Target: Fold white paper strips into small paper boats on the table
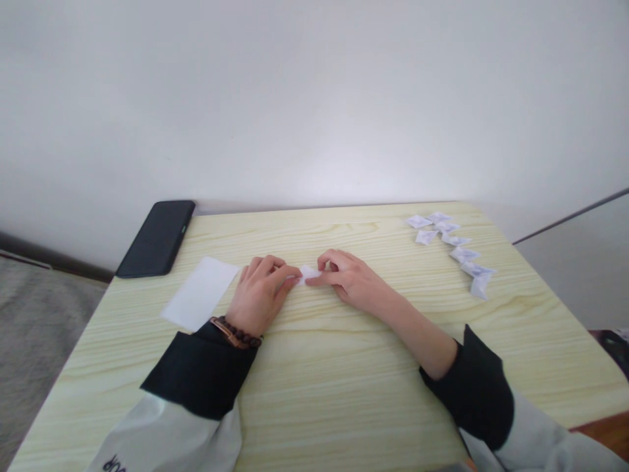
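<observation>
The paper (pixel 308 273) lies on the desk (pixel 334 400) directly between the two hands, to the right of the left hand (pixel 259 294) and to the left of the right hand (pixel 358 283). Neither hand is nearer: each has fingers at one end of it. Its visible part seems to run crosswise, from hand to hand, but the fingers cover its ends, so the true long axis is hard to tell. The left hand is nearly closed, thumb and forefinger pinching the left end; the right hand is loosely curled, fingertips at the right end, and how firmly it grips cannot be told.

Counting outward: one paper between the hands; one flat sheet (pixel 200 292) just left of the left hand; one phone (pixel 158 238) beyond that, at the desk's far left corner; and about eight folded pieces (pixel 463 254) well to the right, some touching or overlapping, so the count is uncertain.
</observation>
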`<control>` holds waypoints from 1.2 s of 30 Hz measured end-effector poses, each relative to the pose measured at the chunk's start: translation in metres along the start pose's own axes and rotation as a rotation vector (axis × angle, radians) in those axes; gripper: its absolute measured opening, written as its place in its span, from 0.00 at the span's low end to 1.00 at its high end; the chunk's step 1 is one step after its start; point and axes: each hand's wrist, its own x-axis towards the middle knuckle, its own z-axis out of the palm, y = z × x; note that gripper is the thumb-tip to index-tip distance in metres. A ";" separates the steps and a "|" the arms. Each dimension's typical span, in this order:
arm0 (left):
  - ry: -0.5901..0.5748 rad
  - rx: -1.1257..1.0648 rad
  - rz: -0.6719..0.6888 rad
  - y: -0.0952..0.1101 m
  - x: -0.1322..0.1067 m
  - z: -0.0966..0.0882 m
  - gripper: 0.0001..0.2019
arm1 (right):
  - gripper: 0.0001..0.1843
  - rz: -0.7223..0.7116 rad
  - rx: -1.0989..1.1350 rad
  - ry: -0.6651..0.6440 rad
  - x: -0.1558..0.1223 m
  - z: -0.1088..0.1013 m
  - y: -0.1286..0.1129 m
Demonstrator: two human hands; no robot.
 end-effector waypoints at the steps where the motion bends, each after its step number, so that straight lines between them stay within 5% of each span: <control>1: 0.004 0.007 0.006 0.000 0.000 0.000 0.08 | 0.19 -0.010 -0.002 0.005 0.000 -0.001 0.001; 9: 0.070 0.006 0.067 -0.002 -0.001 0.001 0.08 | 0.15 -0.020 -0.050 0.000 -0.003 -0.013 0.002; 28: 0.100 -0.052 0.224 -0.001 0.002 0.002 0.10 | 0.13 0.028 -0.129 0.017 0.003 -0.003 -0.002; 36: 0.187 -0.047 0.260 0.002 0.002 -0.001 0.07 | 0.13 0.013 -0.072 0.126 0.006 -0.004 -0.007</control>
